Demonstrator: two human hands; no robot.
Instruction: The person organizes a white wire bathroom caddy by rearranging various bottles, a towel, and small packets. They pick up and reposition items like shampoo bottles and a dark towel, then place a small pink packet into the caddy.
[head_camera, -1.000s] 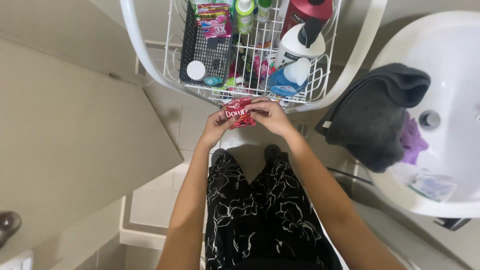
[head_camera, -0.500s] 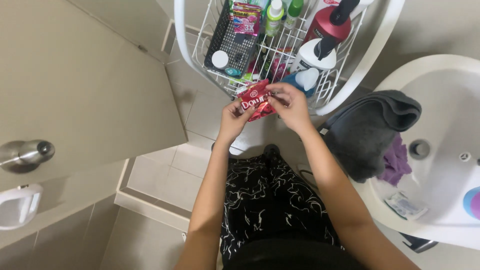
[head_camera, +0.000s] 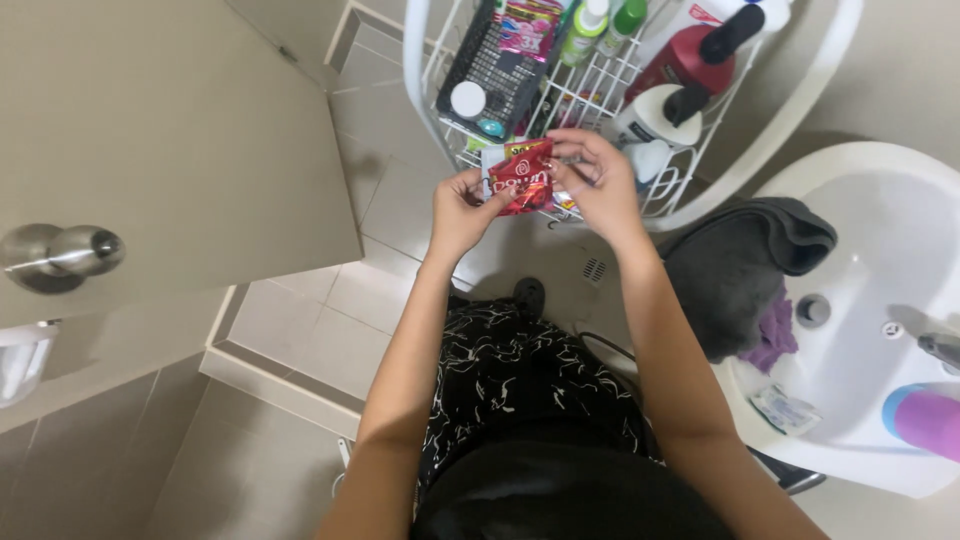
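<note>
Red sachet (head_camera: 520, 178) held just below the wire rack (head_camera: 640, 120), long axis upright; left hand (head_camera: 462, 208) and right hand (head_camera: 592, 185) both pinch it, equally near.

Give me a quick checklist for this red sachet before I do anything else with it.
1. Small red foil sachet held in both hands: ok.
2. Left hand pinching its lower left edge: ok.
3. Right hand gripping its right side: ok.
4. Sachet torn open: cannot tell.
5. White wire basket directly behind sachet, crowded with bottles: ok.
6. Grey towel draped on white sink rim, apart from hands: ok.
</note>
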